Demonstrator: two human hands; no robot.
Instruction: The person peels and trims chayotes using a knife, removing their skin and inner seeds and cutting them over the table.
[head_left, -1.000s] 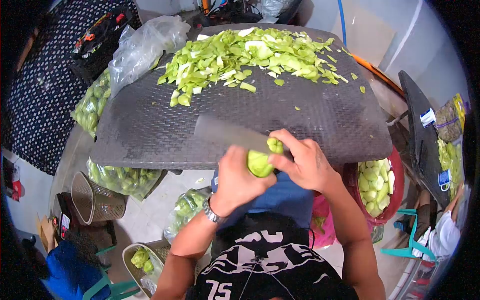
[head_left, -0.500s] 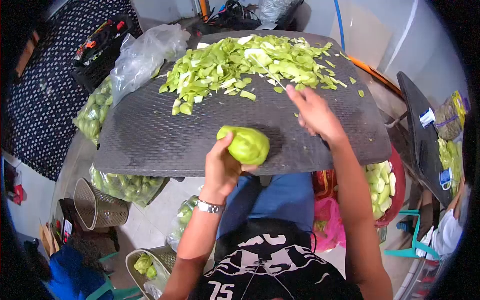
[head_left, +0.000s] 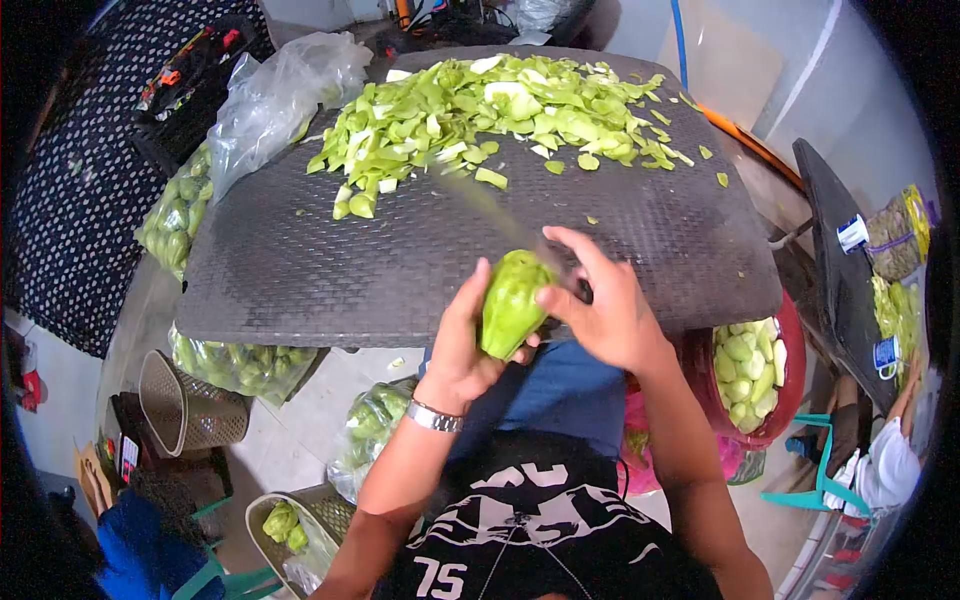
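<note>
A pale green chayote [head_left: 513, 300] is tilted upright in my left hand [head_left: 467, 345], whose fingers wrap round its lower side near the table's front edge. My right hand [head_left: 605, 310] grips a knife [head_left: 487, 210]; its blade is smeared by motion and points away to the upper left, beyond the chayote. The right thumb rests against the chayote's side. The knife's handle is mostly hidden by my fingers. Further back on the dark woven-pattern table [head_left: 330, 270] lies a wide heap of green peelings [head_left: 480, 110].
A clear plastic bag [head_left: 280, 105] lies at the table's back left. Below right stands a red tub [head_left: 785, 390] of peeled chayotes. Bags of chayotes [head_left: 240, 365] and baskets [head_left: 195, 405] stand on the floor at left. Another person's white sleeve [head_left: 888, 470] shows at far right.
My right hand has come down from the peelings with the knife to meet the chayote. My left hand has moved slightly right and turned the chayote more upright.
</note>
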